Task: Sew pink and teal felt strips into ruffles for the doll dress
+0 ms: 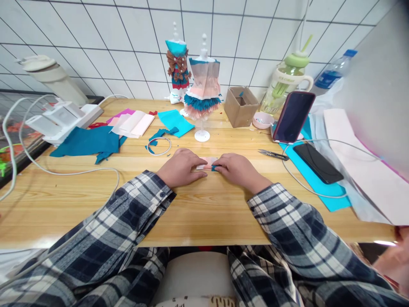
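Note:
My left hand (181, 167) and my right hand (235, 169) meet at the middle of the wooden table (198, 213). Both are closed in a pinch on a small folded pink piece of paper (209, 162) with a teal edge, pressed against the tabletop. My fingers cover most of the piece. Beyond my hands stand two small mannequin stands wearing paper dresses: one pink and teal (203, 89), the other teal with a brown bow (177, 68).
Small scissors (273, 154) lie right of my hands. Two phones (294, 117) (318, 163), a cable, teal and pink sheets (367, 175) lie at right. A cardboard box (240, 106), bottles and a small bowl stand at the back. Teal scraps (86, 143), a wire ring and a white device (60, 121) are left.

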A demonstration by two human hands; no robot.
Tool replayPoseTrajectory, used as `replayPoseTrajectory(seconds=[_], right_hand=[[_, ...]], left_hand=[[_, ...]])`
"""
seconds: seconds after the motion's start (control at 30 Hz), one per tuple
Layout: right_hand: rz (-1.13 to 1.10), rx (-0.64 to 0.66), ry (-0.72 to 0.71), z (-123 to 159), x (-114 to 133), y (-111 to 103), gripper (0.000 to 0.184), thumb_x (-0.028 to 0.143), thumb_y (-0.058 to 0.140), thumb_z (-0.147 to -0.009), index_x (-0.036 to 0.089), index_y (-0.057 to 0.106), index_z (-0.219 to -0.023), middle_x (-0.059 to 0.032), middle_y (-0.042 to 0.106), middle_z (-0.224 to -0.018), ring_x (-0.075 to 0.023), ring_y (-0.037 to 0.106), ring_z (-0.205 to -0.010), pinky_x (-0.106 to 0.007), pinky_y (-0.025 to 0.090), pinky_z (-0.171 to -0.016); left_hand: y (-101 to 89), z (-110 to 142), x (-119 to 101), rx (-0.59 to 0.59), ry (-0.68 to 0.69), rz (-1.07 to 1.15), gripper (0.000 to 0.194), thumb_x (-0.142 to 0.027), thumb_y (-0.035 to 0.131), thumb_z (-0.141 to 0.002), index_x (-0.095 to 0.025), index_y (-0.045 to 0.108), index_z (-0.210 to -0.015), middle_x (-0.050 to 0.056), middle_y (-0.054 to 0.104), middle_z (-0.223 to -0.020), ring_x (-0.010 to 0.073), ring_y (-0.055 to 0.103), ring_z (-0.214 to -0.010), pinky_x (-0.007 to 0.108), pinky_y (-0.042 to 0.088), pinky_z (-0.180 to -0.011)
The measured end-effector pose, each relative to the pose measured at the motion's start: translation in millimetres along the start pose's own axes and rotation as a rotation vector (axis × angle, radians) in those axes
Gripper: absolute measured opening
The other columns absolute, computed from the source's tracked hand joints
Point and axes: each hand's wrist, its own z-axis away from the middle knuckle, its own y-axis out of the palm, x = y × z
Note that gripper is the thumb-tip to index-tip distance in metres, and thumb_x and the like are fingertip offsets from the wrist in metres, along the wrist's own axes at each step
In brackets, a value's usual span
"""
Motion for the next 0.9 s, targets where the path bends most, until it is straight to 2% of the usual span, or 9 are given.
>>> replayPoseTrajectory(seconds=[0.13,0.23,0.43,0.5,0.57,0.63,0.7,0.8,0.9], right_hand=[[0.004,-0.026,0.001,-0.3,-0.4,0.5,0.024,0.031,0.051,-0.094,0.025,0.071,-0.106,-0.0045,0.07,-0.099,-0.0188,0.059,-0.093,-0.029,0.039,-0.077],[0.0,-0.072,-0.01,-0.8,-0.6,0.6,0.023,0.031,0.053,-0.093,0.024,0.07,-0.106,-0.0046,0.07,-0.1,-0.0197,0.059,-0.094,-0.03,0.04,-0.078],[-0.09,-0.158,-0.026,-0.7,-0.8,-3.1,0.021,0.024,0.053,-0.092,0.022,0.071,-0.102,-0.0055,0.071,-0.103,-0.0196,0.059,-0.094,-0.031,0.04,-0.083],[-0.173,-0.185,0.006,-0.7,-0.4,-3.3,0.019,0.021,0.056,-0.088,0.022,0.072,-0.099,-0.0045,0.072,-0.096,-0.0179,0.06,-0.088,-0.029,0.041,-0.08],[-0.294,-0.198,0.065,-0.9,0.5,-2.4,0.017,0.019,0.06,-0.084,0.021,0.073,-0.094,-0.0019,0.072,-0.086,-0.0146,0.06,-0.077,-0.026,0.042,-0.072],[-0.416,-0.19,0.124,-1.2,2.3,-1.2,0.018,0.015,0.061,-0.079,0.021,0.073,-0.091,0.0012,0.07,-0.077,-0.0114,0.058,-0.066,-0.023,0.041,-0.065],[-0.505,-0.174,0.164,-1.6,5.2,-0.4,0.02,0.013,0.06,-0.076,0.021,0.073,-0.089,0.0031,0.068,-0.072,-0.0096,0.055,-0.061,-0.021,0.04,-0.061],[-0.567,-0.165,0.191,-2.2,10.4,-0.3,0.018,0.014,0.06,-0.076,0.02,0.072,-0.087,0.0033,0.066,-0.07,-0.009,0.053,-0.06,-0.02,0.039,-0.059],[-0.554,-0.162,0.192,-3.0,13.4,-0.4,0.015,0.015,0.062,-0.076,0.019,0.072,-0.086,0.0032,0.065,-0.069,-0.0091,0.052,-0.06,-0.02,0.038,-0.058]], left_hand=[[-2.1,-0.5,-3.4,0.009,0.006,-0.055,0.025,-0.036,0.052,-0.089,-0.024,0.072,-0.099,0.006,0.072,-0.089,0.0222,0.062,-0.09,0.044,0.033,-0.094],[-0.4,-1.6,-2.4,0.0,0.002,-0.042,0.027,-0.034,0.048,-0.091,-0.024,0.073,-0.098,0.006,0.072,-0.087,0.0216,0.062,-0.089,0.043,0.034,-0.093],[2.2,-1.4,2.6,-0.068,-0.099,0.213,0.031,-0.041,0.049,-0.092,-0.022,0.072,-0.101,0.005,0.074,-0.093,0.0191,0.066,-0.087,0.033,0.045,-0.083],[-2.3,0.5,1.1,-0.141,-0.126,0.27,0.036,-0.046,0.054,-0.088,-0.02,0.069,-0.109,0.006,0.073,-0.103,0.0201,0.064,-0.097,0.033,0.046,-0.088],[-8.4,2.7,-3.1,-0.206,-0.095,0.231,0.054,-0.054,0.064,-0.079,-0.021,0.061,-0.121,0.009,0.065,-0.122,0.0244,0.057,-0.113,0.037,0.041,-0.098],[-12.8,4.2,-9.4,-0.212,-0.034,0.125,0.069,-0.056,0.072,-0.07,-0.023,0.055,-0.128,0.01,0.052,-0.14,0.03,0.045,-0.127,0.045,0.031,-0.107],[-13.3,4.3,-16.0,-0.191,-0.015,0.033,0.069,-0.053,0.074,-0.068,-0.025,0.054,-0.128,0.01,0.047,-0.144,0.0327,0.039,-0.131,0.05,0.023,-0.109],[-8.2,2.3,-22.5,-0.159,-0.065,-0.002,0.057,-0.045,0.07,-0.075,-0.024,0.056,-0.126,0.01,0.063,-0.125,0.0304,0.05,-0.119,0.053,0.017,-0.108],[-4.0,0.3,-24.0,-0.127,-0.115,0.024,0.032,-0.043,0.063,-0.082,-0.026,0.066,-0.108,0.005,0.071,-0.097,0.026,0.059,-0.101,0.055,0.014,-0.106]])
